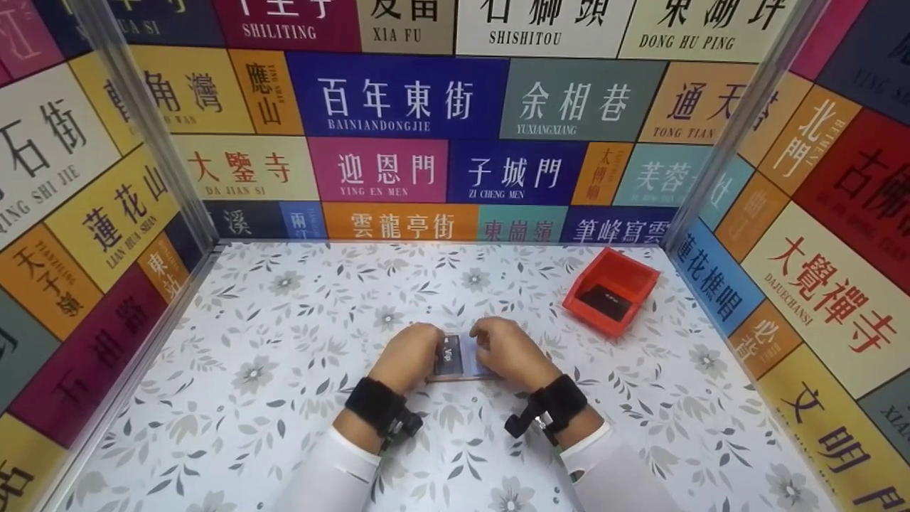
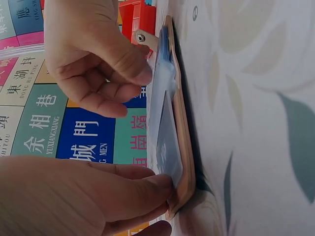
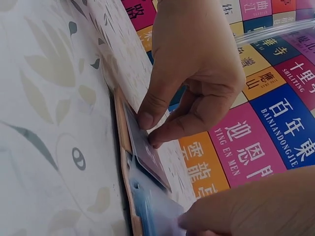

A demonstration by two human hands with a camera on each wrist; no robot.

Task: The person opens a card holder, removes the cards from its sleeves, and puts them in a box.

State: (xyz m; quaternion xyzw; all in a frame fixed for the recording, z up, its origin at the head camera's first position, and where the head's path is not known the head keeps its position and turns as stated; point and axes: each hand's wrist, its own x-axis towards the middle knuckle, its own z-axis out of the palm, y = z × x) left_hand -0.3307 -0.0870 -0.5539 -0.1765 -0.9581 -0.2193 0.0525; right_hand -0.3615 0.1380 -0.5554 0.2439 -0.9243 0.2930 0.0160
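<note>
A tan-edged card holder lies opened flat on the table, with clear plastic sleeves on its right half. A dark card with pale lettering is on its left half. My left hand pinches this card near its left edge between thumb and fingers. The right hand is at the sleeves, its thumb against the clear plastic and its fingers curled. A snap strap sticks up at the holder's right end. How far the card sits inside a sleeve is hard to tell.
To the right and farther back stands a red plastic bin holding a dark card-like piece. The table has a floral cover. Walls of colourful printed signs enclose the back and both sides.
</note>
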